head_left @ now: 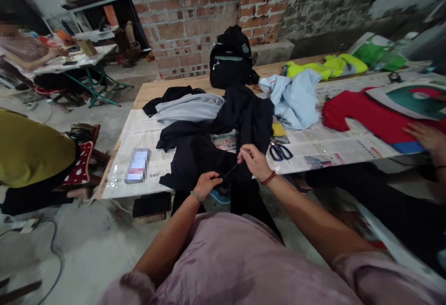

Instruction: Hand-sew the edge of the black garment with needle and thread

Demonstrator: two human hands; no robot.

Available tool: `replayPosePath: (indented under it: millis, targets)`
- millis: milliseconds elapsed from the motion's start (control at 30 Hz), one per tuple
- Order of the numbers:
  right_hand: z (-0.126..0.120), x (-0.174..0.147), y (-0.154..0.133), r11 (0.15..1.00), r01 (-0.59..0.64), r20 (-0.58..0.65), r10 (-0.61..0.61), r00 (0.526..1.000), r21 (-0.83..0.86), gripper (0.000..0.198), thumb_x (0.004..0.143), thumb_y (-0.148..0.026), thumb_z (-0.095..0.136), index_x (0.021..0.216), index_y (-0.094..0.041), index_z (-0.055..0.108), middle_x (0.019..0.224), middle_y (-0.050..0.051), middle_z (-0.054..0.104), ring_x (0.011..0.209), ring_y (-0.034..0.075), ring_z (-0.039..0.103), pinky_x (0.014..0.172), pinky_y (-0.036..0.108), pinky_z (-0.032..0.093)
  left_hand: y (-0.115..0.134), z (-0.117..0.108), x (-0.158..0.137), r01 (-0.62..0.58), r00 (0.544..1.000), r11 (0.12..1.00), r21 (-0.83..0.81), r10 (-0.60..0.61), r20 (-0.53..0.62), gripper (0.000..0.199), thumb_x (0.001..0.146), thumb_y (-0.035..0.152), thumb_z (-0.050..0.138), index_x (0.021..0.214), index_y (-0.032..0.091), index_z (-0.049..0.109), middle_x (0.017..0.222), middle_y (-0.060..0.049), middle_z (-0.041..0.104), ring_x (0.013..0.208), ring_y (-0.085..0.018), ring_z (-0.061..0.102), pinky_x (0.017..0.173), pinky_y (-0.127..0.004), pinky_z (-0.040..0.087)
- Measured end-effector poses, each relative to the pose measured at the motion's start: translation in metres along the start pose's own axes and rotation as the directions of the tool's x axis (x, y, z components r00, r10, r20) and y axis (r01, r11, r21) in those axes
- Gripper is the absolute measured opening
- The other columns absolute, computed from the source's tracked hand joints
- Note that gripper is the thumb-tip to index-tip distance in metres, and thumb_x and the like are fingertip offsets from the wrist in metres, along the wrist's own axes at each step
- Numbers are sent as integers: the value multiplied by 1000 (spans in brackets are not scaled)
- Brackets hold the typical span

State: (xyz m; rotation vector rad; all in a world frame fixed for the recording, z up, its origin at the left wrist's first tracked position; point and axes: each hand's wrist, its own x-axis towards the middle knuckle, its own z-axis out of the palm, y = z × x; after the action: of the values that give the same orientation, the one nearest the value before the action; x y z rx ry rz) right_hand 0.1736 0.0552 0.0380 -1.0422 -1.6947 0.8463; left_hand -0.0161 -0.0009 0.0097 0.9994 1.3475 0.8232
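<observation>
A: Hands?
B: Left hand [208,185] and right hand [254,162] slightly apart, fingertips of both pinched on a thin dark strand [230,171] between them.
A: Black garment [200,158]?
B: Just beyond, bunched on the table [148,93].
A: Farther?
B: Phone [137,166] left, scissors [280,151] right, then light blue cloth [298,96], black backpack [230,65], brick wall [191,21].

Phone [137,165]: lit, by the tabletop's [148,92] near left corner.
Backpack [230,65]: black, upright at the far edge.
Yellow garment [324,67]: far edge, right of the backpack.
Green bag [374,50]: far edge, right of the yellow garment.
Red garment [362,112]: toward the right end.
Iron [407,98]: on the red garment.
Cushion [79,163]: dotted, beyond the left edge.
</observation>
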Motion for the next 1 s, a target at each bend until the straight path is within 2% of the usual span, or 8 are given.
replayPosePath:
  millis: [67,133,300,433,567,633,833,1000]
  targets:
    - [-1,-8,0,987,-107,-17,110,994,122,19,85,-31,37,98,-20,46,55,-6,47,43,8,47,48,23,43,0,0,-1,11,1000,1000,-14,-10,9,22,54,28,65,68,12,60,56,4,54,51,-6,45,52,-19,34]
    - [-4,-18,5,984,-150,-12,152,988,90,21,84,-28,37,101,-20,47,53,-7,42,39,8,41,44,22,40,1,-1,-2,19,1000,1000,-25,-19,14,23,54,29,66,68,12,60,57,4,55,51,-7,46,52,-19,35]
    - [-9,-39,14,950,82,146,-39,989,-301,16,78,-17,43,84,-17,57,78,3,51,67,12,51,65,27,44,0,-1,-1,-3,1000,999,36,3,2,21,56,28,65,69,13,61,56,4,54,51,-7,45,51,-19,35]
    - [-1,-39,18,871,138,270,-6,963,-472,20,70,-24,59,89,-16,58,82,4,51,71,14,50,67,28,43,-3,-2,1,-69,998,985,155,67,18,21,59,28,64,75,14,63,63,2,57,57,-9,48,56,-20,38]
    - [0,-29,28,841,181,375,28,927,-510,2,72,-17,57,72,-16,59,73,2,50,66,12,50,63,25,41,-2,-9,-1,-220,971,844,489,237,27,15,60,21,64,75,19,66,71,1,60,66,-11,51,67,-22,39]
    - [-4,-25,32,832,218,407,10,913,-509,3,73,-16,56,70,-16,58,72,2,51,65,11,50,63,24,41,0,-14,-2,-256,953,758,599,301,27,11,62,19,63,72,20,67,71,1,60,68,-12,51,70,-23,39]
    - [-6,-27,35,801,247,370,-35,928,-545,6,76,-18,53,74,-16,59,75,4,52,70,13,51,68,26,42,4,-24,-3,-319,916,663,678,398,41,11,67,19,61,75,20,67,73,-2,61,70,-14,53,72,-25,38]
    - [-1,-33,39,857,165,293,-17,956,-488,5,75,-18,53,72,-17,58,72,2,49,66,12,49,64,25,42,-3,-27,-1,-305,936,756,579,349,39,13,67,25,60,77,20,68,76,-1,62,69,-13,53,68,-23,39]
